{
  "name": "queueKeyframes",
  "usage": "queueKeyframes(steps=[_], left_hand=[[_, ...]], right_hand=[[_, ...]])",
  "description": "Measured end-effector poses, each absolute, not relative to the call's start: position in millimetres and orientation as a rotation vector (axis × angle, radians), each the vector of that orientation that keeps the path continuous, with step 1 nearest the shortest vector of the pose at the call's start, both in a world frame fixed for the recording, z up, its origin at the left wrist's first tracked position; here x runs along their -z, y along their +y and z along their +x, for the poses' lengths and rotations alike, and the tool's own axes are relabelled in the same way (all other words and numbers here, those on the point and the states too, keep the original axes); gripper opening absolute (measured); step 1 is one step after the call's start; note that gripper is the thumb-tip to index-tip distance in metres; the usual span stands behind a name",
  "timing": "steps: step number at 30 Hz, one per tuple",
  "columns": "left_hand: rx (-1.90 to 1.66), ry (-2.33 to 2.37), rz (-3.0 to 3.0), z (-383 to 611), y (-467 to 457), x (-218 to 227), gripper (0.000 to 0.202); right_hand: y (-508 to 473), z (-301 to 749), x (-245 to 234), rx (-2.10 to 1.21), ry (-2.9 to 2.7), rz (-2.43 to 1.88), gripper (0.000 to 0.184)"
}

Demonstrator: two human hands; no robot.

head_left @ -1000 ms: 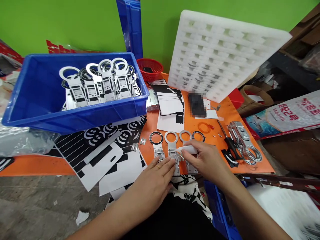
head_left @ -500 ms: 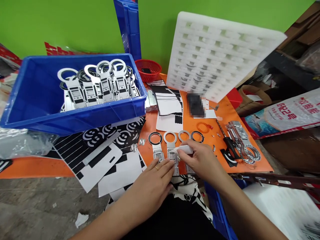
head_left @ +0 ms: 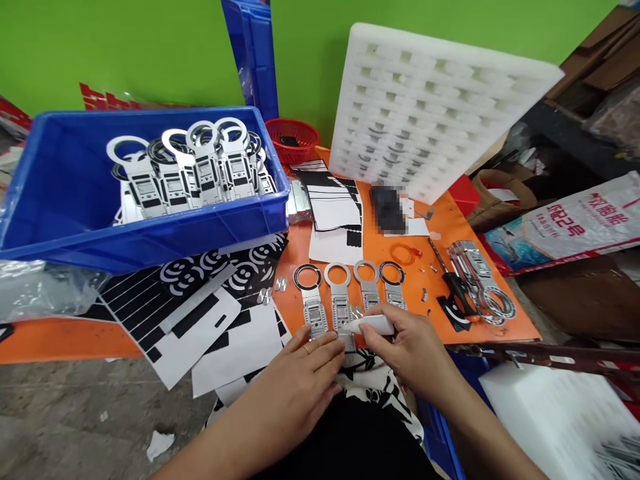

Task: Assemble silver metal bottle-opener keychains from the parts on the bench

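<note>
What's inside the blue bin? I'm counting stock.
The blue bin holds silver ring-topped metal parts, standing in a row. Parts lower down and the floor are hidden by the front wall.

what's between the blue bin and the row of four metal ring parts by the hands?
Head view: black-and-white sticker sheets lie between the blue bin and the ring parts, then a few small metal clips on bare orange table.

Shiny metal plates, glossy blue plastic crate
</note>
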State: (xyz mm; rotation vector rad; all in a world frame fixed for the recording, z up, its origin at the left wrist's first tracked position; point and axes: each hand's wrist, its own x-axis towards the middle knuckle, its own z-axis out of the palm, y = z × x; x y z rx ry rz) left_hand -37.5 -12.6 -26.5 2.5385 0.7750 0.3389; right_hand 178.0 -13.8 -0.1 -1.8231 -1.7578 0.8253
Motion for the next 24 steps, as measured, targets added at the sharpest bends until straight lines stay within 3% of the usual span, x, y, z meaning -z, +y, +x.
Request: queueKeyframes(steps=[12, 19, 24], left_hand=[[-0.309, 0.773, 2.535, -37.6, -11.4, 24.9, 0.041], [-0.32, 0.772, 2.526, -36.4, -13.1, 23.7, 0.039], [-0.371, 0.748, 2.501, -41.1, -10.0, 25.4, 0.039]], right_hand=[[-16.6, 173.4, -6.8, -0.638, -1.933, -1.865, 0.013], [-19.1, 174.2, -10.4, -0.791, -1.819, -1.867, 0.016], [-19.6, 187.8, -3.8, -1.032, -1.421, -1.892, 0.021]])
